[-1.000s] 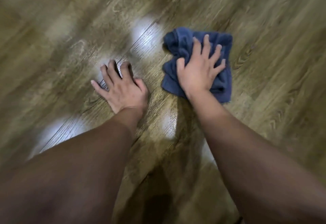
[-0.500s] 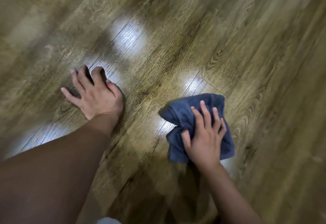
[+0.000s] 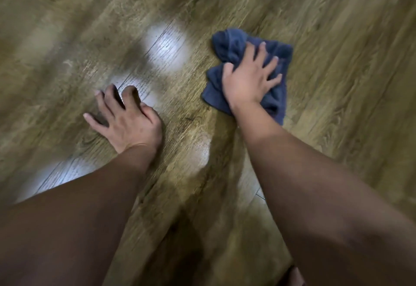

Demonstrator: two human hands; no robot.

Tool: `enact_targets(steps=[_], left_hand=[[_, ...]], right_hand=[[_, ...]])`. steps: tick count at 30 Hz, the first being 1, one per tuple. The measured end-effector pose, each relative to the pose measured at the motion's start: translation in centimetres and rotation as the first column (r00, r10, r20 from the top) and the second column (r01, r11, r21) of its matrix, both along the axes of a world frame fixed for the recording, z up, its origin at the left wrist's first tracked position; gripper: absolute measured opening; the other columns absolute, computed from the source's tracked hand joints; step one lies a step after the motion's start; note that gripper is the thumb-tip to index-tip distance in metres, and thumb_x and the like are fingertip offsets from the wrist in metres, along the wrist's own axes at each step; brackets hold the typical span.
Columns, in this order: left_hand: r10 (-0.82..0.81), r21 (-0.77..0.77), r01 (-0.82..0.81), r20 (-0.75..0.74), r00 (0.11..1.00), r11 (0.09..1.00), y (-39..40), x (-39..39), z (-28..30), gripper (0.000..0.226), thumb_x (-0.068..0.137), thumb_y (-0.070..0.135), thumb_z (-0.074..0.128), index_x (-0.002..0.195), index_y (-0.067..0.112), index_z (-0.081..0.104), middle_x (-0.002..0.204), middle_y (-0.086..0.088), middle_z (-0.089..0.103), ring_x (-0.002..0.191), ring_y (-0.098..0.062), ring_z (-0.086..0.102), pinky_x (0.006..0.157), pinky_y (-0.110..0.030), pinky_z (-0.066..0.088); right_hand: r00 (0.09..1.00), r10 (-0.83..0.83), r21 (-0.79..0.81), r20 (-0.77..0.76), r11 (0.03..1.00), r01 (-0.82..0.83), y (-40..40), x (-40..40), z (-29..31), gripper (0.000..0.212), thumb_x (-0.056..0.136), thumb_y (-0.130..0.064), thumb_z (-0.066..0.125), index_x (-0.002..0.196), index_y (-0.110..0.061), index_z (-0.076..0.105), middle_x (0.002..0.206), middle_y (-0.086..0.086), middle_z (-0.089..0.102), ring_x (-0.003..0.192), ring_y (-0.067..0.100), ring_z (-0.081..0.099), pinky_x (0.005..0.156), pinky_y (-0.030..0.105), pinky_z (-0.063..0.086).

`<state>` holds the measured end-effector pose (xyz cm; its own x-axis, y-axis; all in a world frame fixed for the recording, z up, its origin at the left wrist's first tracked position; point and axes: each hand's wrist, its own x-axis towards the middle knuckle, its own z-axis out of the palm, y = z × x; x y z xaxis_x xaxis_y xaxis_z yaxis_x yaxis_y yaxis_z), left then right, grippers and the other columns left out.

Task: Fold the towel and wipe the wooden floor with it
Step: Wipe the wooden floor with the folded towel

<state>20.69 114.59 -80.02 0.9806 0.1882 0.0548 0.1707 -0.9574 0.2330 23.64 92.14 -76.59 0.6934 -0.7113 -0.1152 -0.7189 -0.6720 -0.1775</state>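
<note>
Towel, dark blue terry cloth, bunched: lies on our brown wood-grain plank floor, upper right of centre. Our right hand presses flat on it, fingers spread, nothing clenched. Our left hand rests on bare floor well apart, fingertips bent, holding nothing. Pale light reflections between them.

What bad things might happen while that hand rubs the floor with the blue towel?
1. The blue towel is bunched, not neatly folded, under the right hand, so it may roll up and miss patches of the wooden floor.
2. The left hand is propped on the shiny floor; if that spot is slick, it might slide and the person could tip forward.
</note>
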Motion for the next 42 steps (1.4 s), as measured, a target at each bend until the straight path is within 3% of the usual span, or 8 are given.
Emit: enact_targets(steps=[6,10,15,19,26,29,35,42], left_hand=[[-0.001,-0.017,0.002,0.044,0.999,1.0,0.1,-0.2,-0.3,0.042,0.084,0.033,0.043,0.125,0.025,0.044,0.151,-0.01,0.039,0.149,-0.033,0.024,0.113,-0.071,0.012],[-0.002,-0.027,0.003,0.042,0.999,1.0,0.3,-0.2,-0.2,0.043,0.086,0.033,0.041,0.128,0.023,0.046,0.152,-0.009,0.037,0.149,-0.032,0.022,0.113,-0.071,0.011],[-0.005,-0.025,0.006,0.055,0.998,1.0,0.3,-0.1,-0.1,0.044,0.085,0.034,0.042,0.128,0.024,0.045,0.151,-0.009,0.038,0.149,-0.031,0.023,0.114,-0.07,0.01],[0.003,-0.011,-0.002,0.046,0.999,1.0,0.3,-0.1,-0.2,0.043,0.085,0.034,0.041,0.127,0.025,0.045,0.151,-0.009,0.038,0.149,-0.031,0.023,0.115,-0.069,0.011],[0.007,0.007,-0.007,0.035,0.999,1.0,0.2,0.0,-0.2,0.045,0.084,0.036,0.04,0.128,0.026,0.045,0.152,-0.008,0.038,0.149,-0.031,0.023,0.115,-0.068,0.01],[0.011,0.015,-0.011,0.028,1.0,1.0,0.1,-0.2,-0.2,0.046,0.084,0.036,0.04,0.128,0.026,0.046,0.152,-0.008,0.038,0.149,-0.031,0.023,0.115,-0.068,0.01],[0.005,0.012,-0.005,0.035,0.999,1.0,0.1,-0.1,-0.3,0.048,0.083,0.036,0.039,0.128,0.023,0.048,0.152,-0.008,0.039,0.149,-0.031,0.024,0.115,-0.068,0.01],[-0.004,0.035,0.002,0.051,0.999,0.999,0.1,-0.1,-0.5,0.046,0.085,0.036,0.037,0.127,0.02,0.046,0.152,-0.01,0.038,0.149,-0.032,0.024,0.114,-0.07,0.011]], right_hand=[[0.923,0.385,-0.037,-0.025,0.922,-0.385,7.6,-5.4,0.4,0.07,0.081,-0.048,0.051,0.148,-0.03,0.042,0.162,-0.002,0.028,0.148,0.035,0.021,0.116,0.063,0.012],[0.904,0.428,-0.001,-0.011,0.904,-0.428,10.0,-12.1,0.5,0.069,0.078,-0.044,0.054,0.145,-0.029,0.045,0.161,-0.004,0.029,0.148,0.032,0.022,0.117,0.06,0.013],[0.941,0.338,0.013,-0.019,0.941,-0.338,5.6,-19.1,0.5,0.068,0.077,-0.043,0.054,0.143,-0.028,0.049,0.16,-0.003,0.033,0.147,0.033,0.026,0.117,0.06,0.018],[0.988,0.148,0.005,-0.051,0.989,-0.148,-0.6,-21.2,1.0,0.071,0.077,-0.043,0.047,0.145,-0.028,0.045,0.16,-0.002,0.03,0.147,0.035,0.022,0.117,0.059,0.016],[0.945,-0.32,-0.021,0.071,0.946,0.322,-7.9,-12.2,-0.1,0.066,0.082,-0.048,0.042,0.145,-0.028,0.043,0.161,0.0,0.029,0.146,0.04,0.02,0.112,0.062,0.012],[0.913,-0.399,0.0,0.088,0.916,0.401,-7.6,-6.9,-0.7,0.066,0.085,-0.048,0.045,0.149,-0.032,0.039,0.163,-0.001,0.025,0.147,0.042,0.017,0.113,0.066,0.008],[0.994,-0.087,-0.011,0.073,0.996,0.088,-1.5,-3.7,-0.2,0.068,0.084,-0.046,0.05,0.15,-0.036,0.037,0.163,-0.004,0.026,0.149,0.035,0.019,0.116,0.062,0.011],[0.944,0.321,-0.04,0.069,0.947,-0.319,8.6,-14.0,0.3,0.068,0.077,-0.042,0.053,0.144,-0.034,0.047,0.16,-0.005,0.033,0.145,0.031,0.028,0.116,0.056,0.018]])
